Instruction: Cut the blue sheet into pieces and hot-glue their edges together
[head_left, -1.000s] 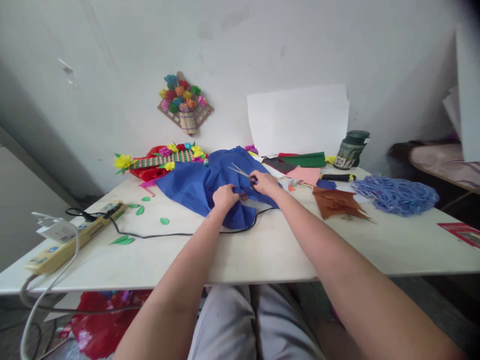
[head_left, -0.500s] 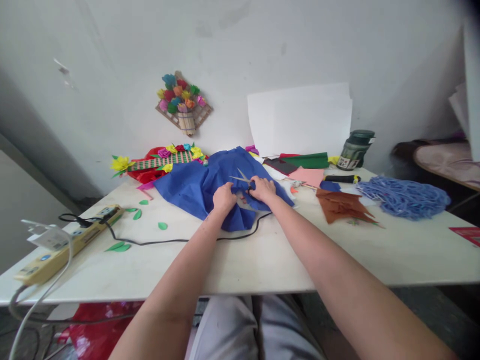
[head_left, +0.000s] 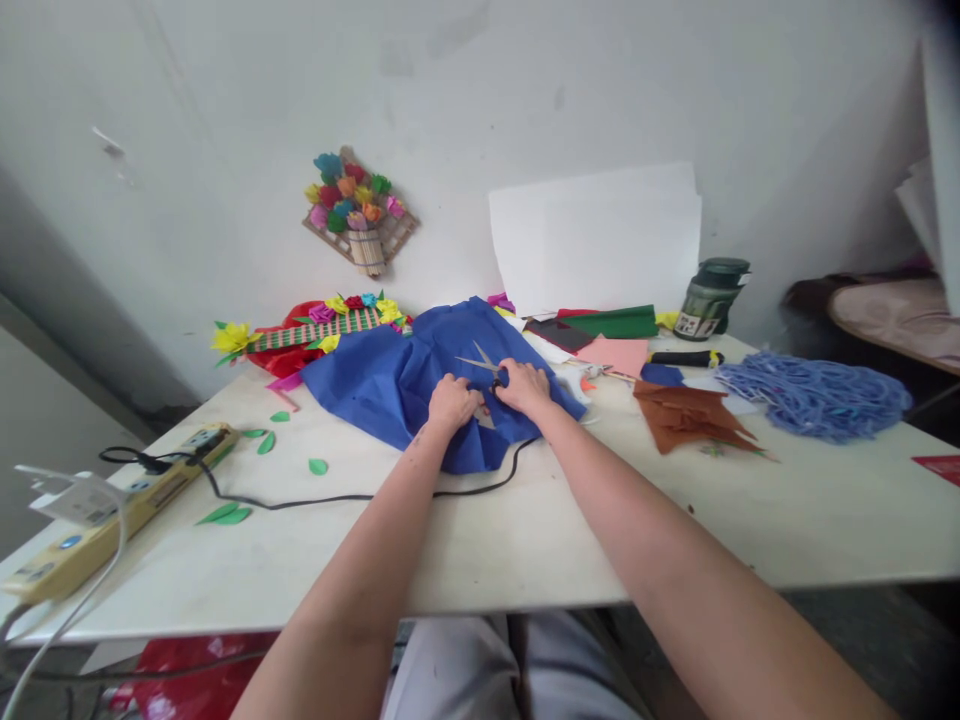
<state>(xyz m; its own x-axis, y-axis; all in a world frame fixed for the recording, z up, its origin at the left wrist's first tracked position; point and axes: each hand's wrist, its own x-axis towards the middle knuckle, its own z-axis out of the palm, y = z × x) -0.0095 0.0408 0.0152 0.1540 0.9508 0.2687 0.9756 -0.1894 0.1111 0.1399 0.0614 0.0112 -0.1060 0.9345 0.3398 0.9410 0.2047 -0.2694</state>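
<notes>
A large crumpled blue sheet (head_left: 375,385), fabric or crepe paper, is spread over the middle of the table. My left hand (head_left: 454,402) is closed on its near part, fingers pinching the material beside a gap where the table shows through. In my right hand (head_left: 525,388) are scissors (head_left: 480,360) with dark handles. Their blades stand apart and point up and left over the blue sheet. The fingertips of my right hand are partly hidden by the handles and the sheet.
Left are a power strip (head_left: 135,510), a black cable (head_left: 300,499) and green paper leaves (head_left: 318,466). Paper flowers (head_left: 341,310) lie behind the sheet. At right are brown crepe paper (head_left: 686,412), blue yarn (head_left: 817,395), a black-yellow tool (head_left: 684,358) and a dark jar (head_left: 712,298).
My left hand has shifted slightly right and down along the sheet, its fingers now nearer the scissors. The scissors stay in my right hand with blades apart. The view has tilted slightly.
</notes>
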